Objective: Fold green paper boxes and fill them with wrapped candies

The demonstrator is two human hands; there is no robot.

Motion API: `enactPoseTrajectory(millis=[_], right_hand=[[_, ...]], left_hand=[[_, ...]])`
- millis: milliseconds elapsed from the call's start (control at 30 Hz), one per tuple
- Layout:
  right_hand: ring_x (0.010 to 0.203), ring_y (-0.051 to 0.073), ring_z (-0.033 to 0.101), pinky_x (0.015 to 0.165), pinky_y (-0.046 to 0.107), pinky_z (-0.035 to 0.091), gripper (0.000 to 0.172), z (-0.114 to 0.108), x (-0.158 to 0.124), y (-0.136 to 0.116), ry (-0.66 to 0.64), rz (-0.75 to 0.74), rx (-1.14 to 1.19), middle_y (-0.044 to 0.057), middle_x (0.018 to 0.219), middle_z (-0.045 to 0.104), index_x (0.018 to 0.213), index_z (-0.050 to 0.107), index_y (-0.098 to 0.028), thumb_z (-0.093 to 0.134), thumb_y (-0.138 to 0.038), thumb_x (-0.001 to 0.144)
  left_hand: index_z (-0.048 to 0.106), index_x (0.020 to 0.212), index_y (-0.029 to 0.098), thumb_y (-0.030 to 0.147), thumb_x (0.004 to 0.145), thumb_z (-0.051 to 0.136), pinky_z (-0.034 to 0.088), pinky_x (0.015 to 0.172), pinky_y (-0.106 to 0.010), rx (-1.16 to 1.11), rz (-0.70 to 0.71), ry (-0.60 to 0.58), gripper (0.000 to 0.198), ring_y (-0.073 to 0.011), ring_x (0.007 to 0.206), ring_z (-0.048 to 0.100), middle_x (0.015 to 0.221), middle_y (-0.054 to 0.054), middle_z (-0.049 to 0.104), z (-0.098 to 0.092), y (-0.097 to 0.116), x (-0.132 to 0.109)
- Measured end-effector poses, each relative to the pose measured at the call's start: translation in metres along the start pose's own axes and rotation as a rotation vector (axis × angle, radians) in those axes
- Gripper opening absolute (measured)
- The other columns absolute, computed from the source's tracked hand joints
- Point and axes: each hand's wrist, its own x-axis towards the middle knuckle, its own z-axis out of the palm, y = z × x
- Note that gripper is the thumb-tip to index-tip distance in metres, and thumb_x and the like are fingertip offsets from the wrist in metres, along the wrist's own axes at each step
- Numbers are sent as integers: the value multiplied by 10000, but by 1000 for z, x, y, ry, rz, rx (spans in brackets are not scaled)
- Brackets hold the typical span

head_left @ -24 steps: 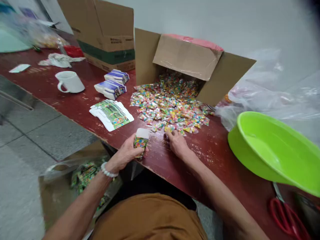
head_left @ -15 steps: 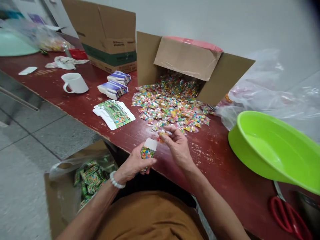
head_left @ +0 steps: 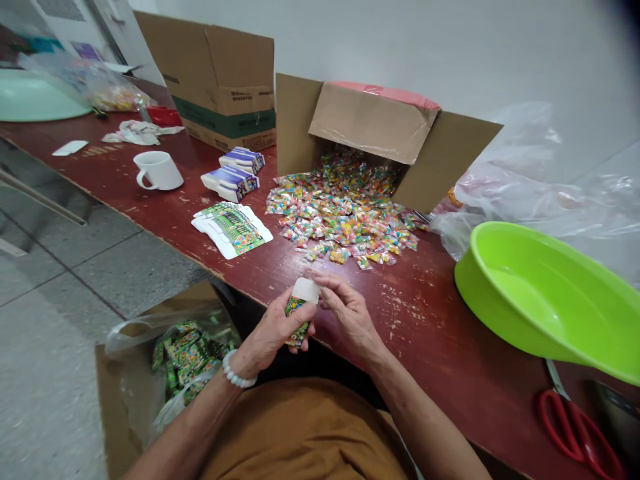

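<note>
My left hand (head_left: 273,330) is wrapped round a small colourful carton (head_left: 299,312) with its white top flap up, held just off the near edge of the dark red table (head_left: 440,333). My right hand (head_left: 350,313) is curled at the carton's open top, fingertips pinched together at the flap; what they hold is hidden. Beyond the hands, a heap of small colourful candy packets (head_left: 340,220) spills from a cardboard box (head_left: 370,127) lying on its side.
Flat printed carton blanks (head_left: 233,228), stacked blue-white boxes (head_left: 233,173) and a white mug (head_left: 157,170) lie to the left. A green basin (head_left: 550,293) and red scissors (head_left: 575,427) are at right. A bag-lined box of filled cartons (head_left: 185,363) sits on the floor.
My right hand picked candy packets from the heap's edge and brought them back to the carton's top. Both hands and the carton drew nearer to me.
</note>
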Motion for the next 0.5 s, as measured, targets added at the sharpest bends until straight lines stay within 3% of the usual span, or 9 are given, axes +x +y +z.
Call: enactPoseTrajectory(millis=[100,200,267,333,433,500], right_hand=[[686,139,629,631,280,543,405,2,-2,1,-93,174,264,19,1018,677,1173,610,-282,753,-437,827],[549,116,575,527,262,515,349,4,-2,3,-275,266,329,3,875,675,1082,631,-243,761,-433,819],[616,137,613,560,267,522,225,5,-2,5,-219,140,188,15,855,679,953,680,-223,747,-402,835],[738,167,654,652,286,532,125,4,-2,7,-87,-121,-73,36,878,704,895,723,-220,711,-341,870],[778,175,667,743,307,515,140,0,-3,6,-25,-441,-437,46,845,741,959,759,-230,628,-272,930],[780,177,677,763,311,516,171,-3,-4,3,-83,-492,-524,49,854,757,982,759,-231,595,-272,950]], left_hand=[[601,909,143,702,867,458,412,381,-194,-136,-54,-7,578,-128,444,584,644,-51,663,-1,-5,2],[637,866,133,629,862,546,424,383,-194,-122,-26,-9,505,-127,439,582,622,-46,658,-1,-10,4],[650,898,138,574,839,633,422,377,-177,-104,23,10,440,-116,432,577,624,-28,656,0,-13,4],[648,912,145,573,828,660,418,356,-164,-151,15,19,437,-113,416,576,619,-18,651,1,-13,4],[645,932,138,694,857,536,437,320,-187,-329,-168,-95,571,-147,402,603,616,-42,652,1,-11,3],[638,1045,146,732,890,413,450,305,-212,-423,-264,-174,646,-177,403,625,618,-53,655,0,-9,3]])
